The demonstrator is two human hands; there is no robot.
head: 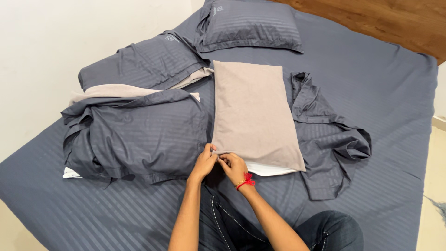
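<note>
While both hands are meeting at the near left corner of the beige pillow (254,111), the left hand (204,162) is pinching the corner edge of the beige cover, fingers drawn together with the thumb on top. The right hand (233,166), wearing a red thread bracelet (246,182), is lying just beside it, fingers curled tight on the same hem; whether it is gripping cloth or a fastener, I cannot tell. The pillow is lying flat on the dark grey striped bedsheet (381,93), stretching away from the fingers, with a white inner pillow (267,169) showing at its near open end, right of the hands. A crumpled grey pillowcase (325,135) is lying against the pillow's right side. A grey-covered pillow (139,135) is sitting to its left.
</note>
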